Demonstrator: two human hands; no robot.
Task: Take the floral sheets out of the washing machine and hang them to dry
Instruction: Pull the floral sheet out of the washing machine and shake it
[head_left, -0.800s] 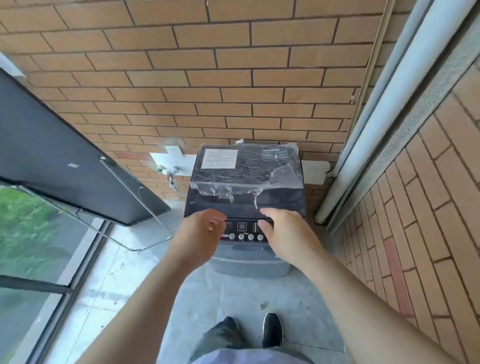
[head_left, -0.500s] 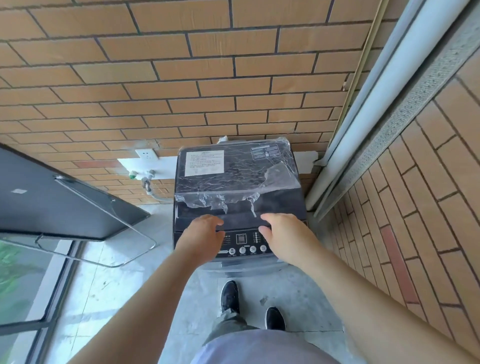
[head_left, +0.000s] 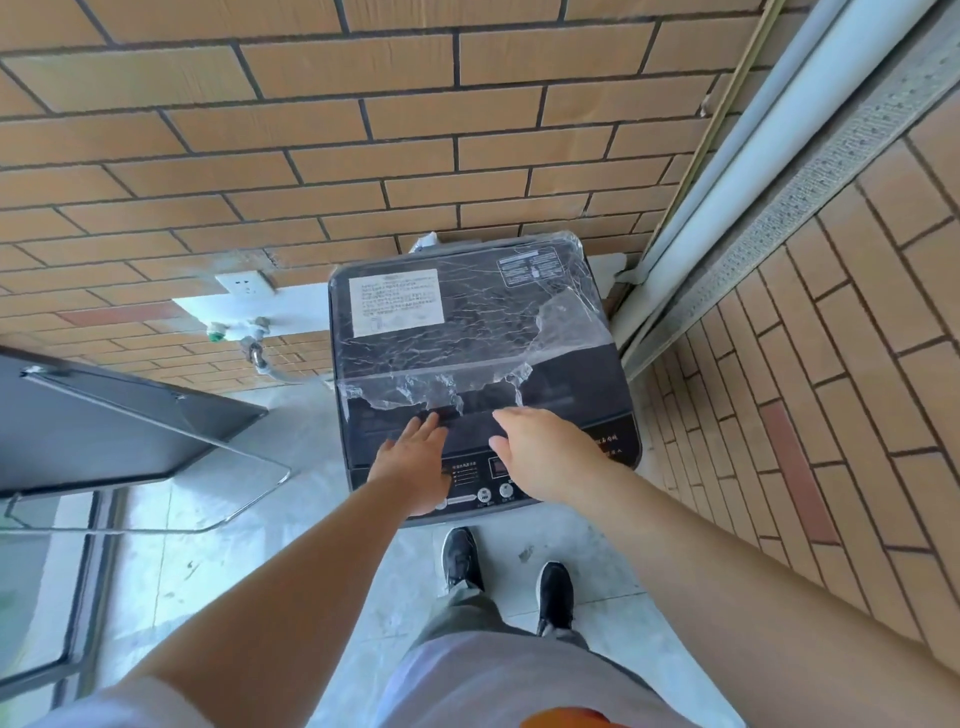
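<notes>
A dark top-loading washing machine (head_left: 597, 374) stands against the brick wall, its lid (head_left: 467, 332) down and partly covered with torn clear film. My left hand (head_left: 415, 467) reaches over the control panel (head_left: 485, 480), fingers straight, tips at the lid's front edge. My right hand (head_left: 540, 452) hovers beside it with fingers spread, fingertips near the same edge. Neither hand holds anything. No floral sheets are visible; the drum is hidden under the lid.
A tap (head_left: 249, 338) and wall socket (head_left: 244, 283) sit left of the machine. A dark open window panel (head_left: 104, 421) with a metal rail (head_left: 244, 493) juts in at the left. A brick wall (head_left: 831, 415) and pale pipe (head_left: 737, 140) close the right side.
I have stepped closer and the view has tilted down. Both hands moved forward from the control panel to the lid's front edge, and their fingers straightened.
</notes>
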